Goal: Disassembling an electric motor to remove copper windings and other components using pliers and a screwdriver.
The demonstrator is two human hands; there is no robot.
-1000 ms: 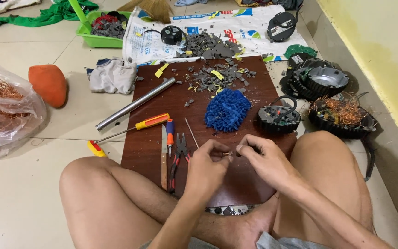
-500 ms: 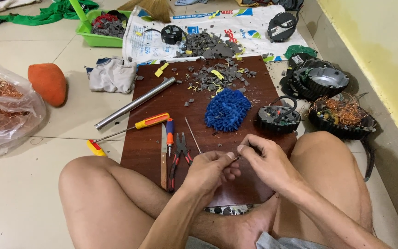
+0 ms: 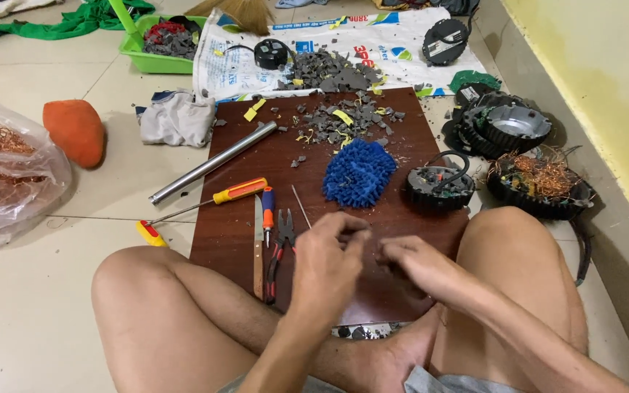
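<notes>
I sit on the floor with a dark brown wooden board (image 3: 242, 218) between my bare knees. My left hand (image 3: 325, 262) hovers over the board's near part with its fingertips pinched on something too small to make out. My right hand (image 3: 409, 266) lies just right of it, fingers curled low on the board; whether it holds anything is hidden. Pliers with red-black handles (image 3: 279, 240), a flat blade (image 3: 258, 240), a small red-blue screwdriver (image 3: 267, 204) and a thin metal pin (image 3: 301, 206) lie just left of my left hand.
A blue fluffy pad (image 3: 358, 173), grey debris (image 3: 336, 120), an orange-handled screwdriver (image 3: 238, 191) and a metal tube (image 3: 212, 161) lie on the board. Black round motor parts (image 3: 438, 188), a copper-wound ring (image 3: 536, 182), a bag of copper wire (image 3: 1, 175), a green tray (image 3: 158, 44) and the yellow wall (image 3: 606, 73) surround it.
Both hands were joined, pinching a small piece between them. They have drawn slightly apart and dropped nearer to me. The tools have not moved.
</notes>
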